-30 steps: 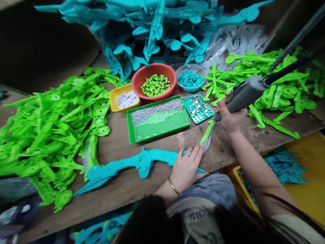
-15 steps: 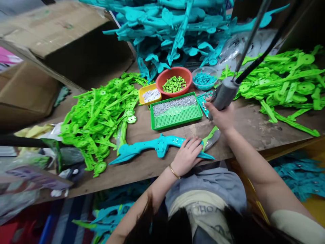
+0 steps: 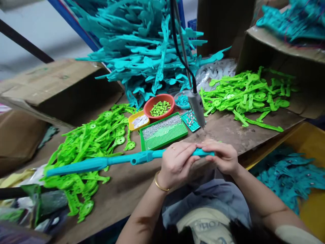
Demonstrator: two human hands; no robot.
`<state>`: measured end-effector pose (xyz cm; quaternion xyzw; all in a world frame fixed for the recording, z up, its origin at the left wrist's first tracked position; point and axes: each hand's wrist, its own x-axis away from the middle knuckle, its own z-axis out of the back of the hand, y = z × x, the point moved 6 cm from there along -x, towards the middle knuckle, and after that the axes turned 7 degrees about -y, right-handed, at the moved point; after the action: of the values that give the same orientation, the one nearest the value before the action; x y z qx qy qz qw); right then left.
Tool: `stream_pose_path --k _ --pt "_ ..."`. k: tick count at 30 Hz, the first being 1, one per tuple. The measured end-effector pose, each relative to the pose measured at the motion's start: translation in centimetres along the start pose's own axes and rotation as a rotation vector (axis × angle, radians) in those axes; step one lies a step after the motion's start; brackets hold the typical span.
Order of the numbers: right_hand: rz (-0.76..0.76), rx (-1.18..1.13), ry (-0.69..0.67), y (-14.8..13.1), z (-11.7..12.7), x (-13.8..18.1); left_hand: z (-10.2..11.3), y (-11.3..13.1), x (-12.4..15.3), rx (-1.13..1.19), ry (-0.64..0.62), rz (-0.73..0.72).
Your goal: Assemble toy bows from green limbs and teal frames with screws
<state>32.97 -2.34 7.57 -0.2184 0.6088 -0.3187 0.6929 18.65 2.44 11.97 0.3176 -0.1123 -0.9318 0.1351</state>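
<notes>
A turquoise plastic toy bow (image 3: 111, 162) is lifted off the tabletop and seen edge-on, its long end reaching left over the green parts. My left hand (image 3: 177, 162) is closed around it right of its middle. At its right end, the fingers and thumb of my right hand (image 3: 220, 156) pinch it close to my left fingertips. The fingers cover much of that end. Beyond my hands an electric screwdriver (image 3: 197, 109) hangs tip down, touched by neither hand. A green tray (image 3: 165, 138) of small metal screws lies just behind the bow.
Bright green plastic arms lie in a left pile (image 3: 93, 142) and a right pile (image 3: 243, 95). A red bowl (image 3: 146, 107) and a yellow dish (image 3: 132, 126) stand behind the tray. Turquoise parts (image 3: 137, 54) are stacked high at the back. A yellow bin (image 3: 309, 142) stands below right.
My right hand has let go of the electric screwdriver and now grips the bow. The bow has been raised from the table and turned on edge, with my left hand wrapped around it.
</notes>
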Motion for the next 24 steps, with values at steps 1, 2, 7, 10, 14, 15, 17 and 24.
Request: stream_pose_path --k 1,2,7,10,14,15,17,24 --pt "-0.038 -0.011 0.042 0.3 0.2 0.0 -0.3 0.1 -0.5 -0.004 0.018 0.011" --pt "-0.088 -0.016 0.081 0.6 0.5 0.0 -0.5 0.2 -0.8 -0.012 0.020 0.020" --pt "-0.308 -0.016 0.211 2.4 2.4 0.8 4.1 0.0 1.7 -0.209 0.142 0.120" --pt "-0.317 -0.100 0.300 3.7 4.6 1.3 11.7 -1.7 8.5 -0.596 0.698 0.368" --pt "-0.328 -0.006 0.325 4.1 7.1 1.2 15.8 -7.5 15.5 -0.486 0.850 0.728" --pt "-0.316 0.120 0.300 3.5 7.4 0.7 15.6 -9.1 16.4 -0.351 0.813 0.809" --pt "-0.248 0.476 0.191 1.5 7.3 -0.8 14.5 -11.2 17.3 -0.145 0.780 0.906" --pt "-0.161 1.106 -0.300 0.1 3.7 -4.7 12.8 -11.6 17.8 -0.066 0.846 0.839"
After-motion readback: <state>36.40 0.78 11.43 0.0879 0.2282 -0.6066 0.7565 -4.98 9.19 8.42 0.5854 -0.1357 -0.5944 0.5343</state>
